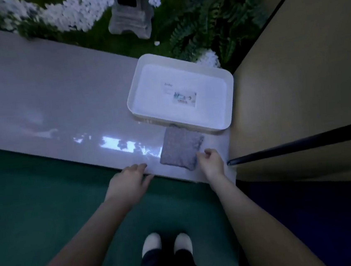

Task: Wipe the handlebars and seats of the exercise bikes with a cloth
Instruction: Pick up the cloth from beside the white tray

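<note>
Head view: folded grey cloth [182, 151] sits low and right of centre on the glossy grey surface [58, 101], against the white plastic tray [130, 104], right hand [211, 161] fingers [207, 152] curled pinching its edge, I'd guess to grab it, left hand [129, 178] fingers straight on the surface's rim, probably steadying.

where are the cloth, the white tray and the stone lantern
cloth [180, 148], head view, middle of the folded grey fabric
white tray [191, 124], head view, near rim beside the cloth
stone lantern [130, 18], head view, its middle section
</note>
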The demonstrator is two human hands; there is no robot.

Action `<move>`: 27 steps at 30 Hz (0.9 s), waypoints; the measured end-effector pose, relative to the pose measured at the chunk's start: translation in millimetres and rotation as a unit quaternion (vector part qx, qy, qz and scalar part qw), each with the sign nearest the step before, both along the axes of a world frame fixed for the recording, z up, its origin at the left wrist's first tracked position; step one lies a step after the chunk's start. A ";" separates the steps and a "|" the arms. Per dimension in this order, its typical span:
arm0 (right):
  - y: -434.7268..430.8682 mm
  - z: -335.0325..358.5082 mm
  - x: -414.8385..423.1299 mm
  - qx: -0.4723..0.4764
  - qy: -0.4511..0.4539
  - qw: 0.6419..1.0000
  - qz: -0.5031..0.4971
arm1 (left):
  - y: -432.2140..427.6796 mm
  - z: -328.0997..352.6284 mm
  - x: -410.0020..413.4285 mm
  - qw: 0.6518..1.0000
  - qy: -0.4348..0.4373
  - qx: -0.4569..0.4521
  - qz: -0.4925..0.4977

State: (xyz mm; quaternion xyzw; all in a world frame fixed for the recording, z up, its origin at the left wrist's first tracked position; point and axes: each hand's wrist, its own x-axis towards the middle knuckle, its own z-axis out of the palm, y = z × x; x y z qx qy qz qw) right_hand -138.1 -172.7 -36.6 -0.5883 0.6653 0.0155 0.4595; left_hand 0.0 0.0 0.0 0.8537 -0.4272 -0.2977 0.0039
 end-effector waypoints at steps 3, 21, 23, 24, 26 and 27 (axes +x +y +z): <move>-6.0 -15.0 9.9 -0.007 0.001 0.999 -0.043 | -3.1 -16.2 -0.4 0.999 0.007 -0.027 0.025; 19.8 33.7 25.8 -0.109 -0.151 0.981 0.050 | 8.1 7.9 -6.1 0.977 0.079 -0.091 0.175; 25.0 61.9 23.2 -0.106 -0.184 0.974 0.072 | 4.3 23.2 -5.2 0.953 0.138 -0.131 0.237; 28.1 77.7 21.7 -0.097 -0.205 0.971 0.079 | 1.6 31.7 -5.1 0.929 0.179 -0.160 0.283; 34.1 110.5 18.7 -0.062 -0.248 0.964 0.075 | -4.7 53.3 -5.5 0.870 0.261 -0.204 0.366; 37.7 127.7 16.8 -0.039 -0.271 0.960 0.065 | -7.9 65.8 -5.9 0.847 0.291 -0.214 0.390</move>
